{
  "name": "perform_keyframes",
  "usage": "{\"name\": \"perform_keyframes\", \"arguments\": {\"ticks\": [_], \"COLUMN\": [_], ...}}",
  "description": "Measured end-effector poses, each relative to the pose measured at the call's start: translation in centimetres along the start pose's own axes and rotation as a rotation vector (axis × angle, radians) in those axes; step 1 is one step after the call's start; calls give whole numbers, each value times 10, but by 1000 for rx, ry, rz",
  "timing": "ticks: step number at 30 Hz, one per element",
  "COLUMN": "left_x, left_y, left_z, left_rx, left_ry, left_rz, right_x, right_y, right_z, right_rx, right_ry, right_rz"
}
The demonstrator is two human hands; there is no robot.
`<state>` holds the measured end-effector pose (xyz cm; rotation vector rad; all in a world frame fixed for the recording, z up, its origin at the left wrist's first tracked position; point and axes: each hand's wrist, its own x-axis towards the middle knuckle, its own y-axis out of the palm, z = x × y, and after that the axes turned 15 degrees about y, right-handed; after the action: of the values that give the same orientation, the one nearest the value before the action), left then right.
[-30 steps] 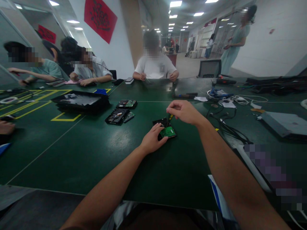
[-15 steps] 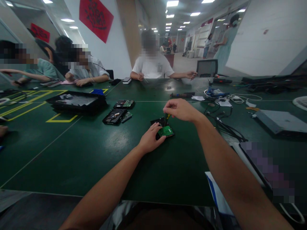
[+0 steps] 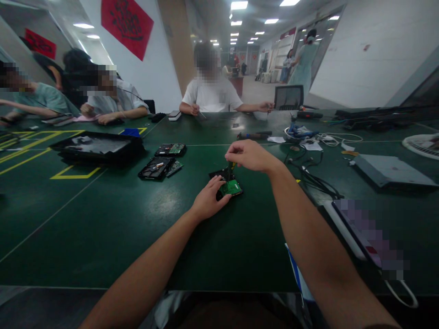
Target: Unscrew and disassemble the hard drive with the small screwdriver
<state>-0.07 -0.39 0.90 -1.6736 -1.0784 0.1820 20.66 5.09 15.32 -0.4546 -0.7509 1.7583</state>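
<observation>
A hard drive (image 3: 233, 187) with a green circuit board on top lies on the green table in front of me. My left hand (image 3: 210, 199) rests on its left side, thumb along the near edge and fingers along the far side, holding it against the table. From above, my right hand (image 3: 247, 154) pinches the top of a screwdriver (image 3: 230, 172) with a dark and yellow handle, which stands upright over the board. The screwdriver's tip is too small to make out. A black part (image 3: 219, 174) lies just behind the drive, partly covered by my fingers.
Left of my hands lie two more opened drives (image 3: 156, 168) (image 3: 170, 149) and a small circuit board (image 3: 174, 168). Farther left is a black tray (image 3: 99, 145). Cables (image 3: 313, 176), a grey metal box (image 3: 394, 170) and a phone (image 3: 363, 233) lie to the right. Across the table sits a person (image 3: 212, 93).
The whole view has shifted slightly, so things on the table appear farther left. My hands keep the same hold on the drive and the screwdriver.
</observation>
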Motion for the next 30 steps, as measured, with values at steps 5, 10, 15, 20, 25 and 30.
{"name": "perform_keyframes", "arguments": {"ticks": [5, 10, 15, 20, 25, 30], "left_x": [0, -1, 0, 0, 0, 0], "left_y": [1, -1, -1, 0, -1, -3], "left_z": [1, -1, -1, 0, -1, -3], "left_rx": [10, 7, 5, 2, 0, -6], "left_ry": [-18, -15, -20, -17, -14, -14], "left_rz": [9, 15, 16, 14, 18, 17], "right_x": [0, -8, -10, -6, -7, -5], "right_y": [3, 6, 6, 8, 8, 6], "right_z": [-5, -6, -6, -8, -9, -14], "right_rx": [62, 142, 180, 204, 269, 221], "right_ry": [5, 30, 1, -3, 23, 17], "right_rz": [-22, -5, 35, 66, 106, 37]}}
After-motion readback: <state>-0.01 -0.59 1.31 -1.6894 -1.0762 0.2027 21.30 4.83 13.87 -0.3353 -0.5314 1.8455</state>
